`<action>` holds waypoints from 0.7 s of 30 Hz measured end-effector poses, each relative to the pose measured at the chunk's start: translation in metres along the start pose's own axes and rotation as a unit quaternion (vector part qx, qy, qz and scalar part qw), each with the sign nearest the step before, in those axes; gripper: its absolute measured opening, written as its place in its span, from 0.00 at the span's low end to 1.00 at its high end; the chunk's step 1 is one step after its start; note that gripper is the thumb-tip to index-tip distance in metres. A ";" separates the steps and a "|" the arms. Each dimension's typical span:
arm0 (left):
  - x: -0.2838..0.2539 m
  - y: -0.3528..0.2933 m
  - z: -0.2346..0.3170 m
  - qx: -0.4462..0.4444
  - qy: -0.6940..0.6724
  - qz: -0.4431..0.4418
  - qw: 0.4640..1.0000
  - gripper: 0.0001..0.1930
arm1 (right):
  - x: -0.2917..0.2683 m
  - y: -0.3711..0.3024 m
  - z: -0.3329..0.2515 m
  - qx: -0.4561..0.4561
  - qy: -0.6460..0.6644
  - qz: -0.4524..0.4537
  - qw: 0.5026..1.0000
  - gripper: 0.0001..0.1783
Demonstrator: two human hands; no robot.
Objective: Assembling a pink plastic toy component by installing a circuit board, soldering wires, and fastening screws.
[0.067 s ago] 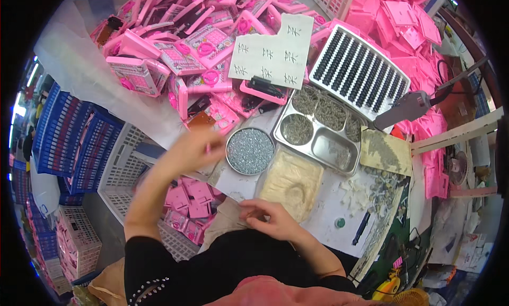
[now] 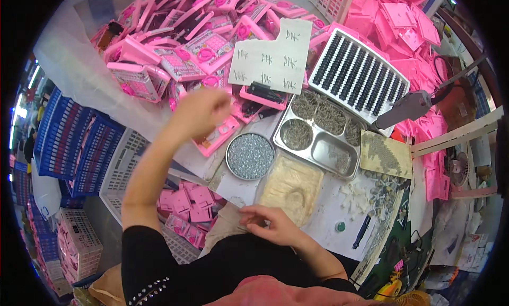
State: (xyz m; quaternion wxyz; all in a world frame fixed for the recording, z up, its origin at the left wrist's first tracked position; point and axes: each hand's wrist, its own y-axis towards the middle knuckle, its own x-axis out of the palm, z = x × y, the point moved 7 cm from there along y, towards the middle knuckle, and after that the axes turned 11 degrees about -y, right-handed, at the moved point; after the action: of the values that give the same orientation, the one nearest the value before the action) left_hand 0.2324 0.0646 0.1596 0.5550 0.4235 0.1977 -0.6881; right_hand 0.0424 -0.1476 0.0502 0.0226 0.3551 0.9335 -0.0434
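Observation:
My left hand reaches over the near edge of the piled pink plastic toy casings. Its fingers are curled and blurred, so whether they grip anything is hidden. Just below that hand, a pink casing lies on the table beside a round metal dish of small silvery pieces. Close to my body, my right hand rests near the table's front edge with loosely bent fingers, thumb apart, and nothing visible in it. Ahead of it is a cream-coloured block in clear plastic.
A steel compartment tray holds small metal parts. Behind it stands a white tray with rows of black pieces. A grey tool hangs at the right. A paper sheet lies on the casings; a basket stands left.
My left hand has moved up and away from me, over the casings. A pink casing below it now lies nearer the round dish. My right hand has barely shifted.

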 end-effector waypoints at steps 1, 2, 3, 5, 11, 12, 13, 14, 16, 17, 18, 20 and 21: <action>-0.012 0.048 -0.008 -0.006 0.025 0.021 0.999 0.13 | -0.004 -0.002 -0.002 0.002 -0.004 -0.001 1.000 0.23; -0.024 0.093 -0.030 -0.013 0.043 0.042 0.998 0.11 | -0.002 -0.002 -0.006 0.000 -0.005 -0.010 1.000 0.23; -0.033 0.137 -0.051 0.022 0.099 0.098 0.990 0.12 | -0.004 -0.001 -0.006 0.004 -0.007 -0.014 1.000 0.23; -0.031 0.198 -0.075 0.103 0.215 0.159 0.958 0.15 | -0.006 0.000 -0.010 -0.001 -0.015 -0.016 1.000 0.24; -0.001 0.285 -0.075 0.056 0.417 -0.082 0.904 0.22 | -0.030 -0.016 -0.001 0.013 -0.028 0.046 0.998 0.23; -0.016 0.286 -0.070 0.017 0.402 -0.111 0.909 0.23 | -0.033 -0.019 0.001 0.013 -0.019 0.053 0.998 0.23; -0.028 0.286 -0.072 -0.025 0.386 -0.140 0.911 0.24 | -0.034 -0.023 0.003 0.014 -0.009 0.058 0.998 0.22; -0.039 0.283 -0.076 -0.065 0.369 -0.167 0.912 0.24 | -0.035 -0.025 0.004 0.016 -0.006 0.056 0.998 0.22; -0.069 0.271 -0.071 -0.014 0.310 -0.159 0.937 0.26 | -0.034 -0.023 0.003 0.013 0.000 0.051 0.999 0.22; -0.106 0.265 -0.097 0.041 0.271 -0.110 0.956 0.24 | -0.026 -0.018 -0.002 -0.005 -0.003 0.035 0.999 0.21; -0.123 0.256 -0.088 0.033 0.241 -0.074 0.967 0.22 | -0.026 -0.017 -0.002 -0.009 -0.011 0.036 0.999 0.21; -0.169 0.232 -0.084 0.016 0.148 0.010 0.989 0.21 | -0.023 -0.011 -0.004 -0.018 -0.002 0.028 0.999 0.21; -0.183 0.217 -0.073 0.034 0.150 0.062 0.986 0.19 | -0.023 -0.008 -0.004 -0.016 0.013 0.024 0.999 0.21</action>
State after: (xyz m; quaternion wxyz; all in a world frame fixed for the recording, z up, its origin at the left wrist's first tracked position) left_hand 0.4662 0.1618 0.3082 0.5456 0.5526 0.2285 -0.5872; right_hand 0.0537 -0.1683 0.0566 0.0169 0.3779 0.9254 -0.0234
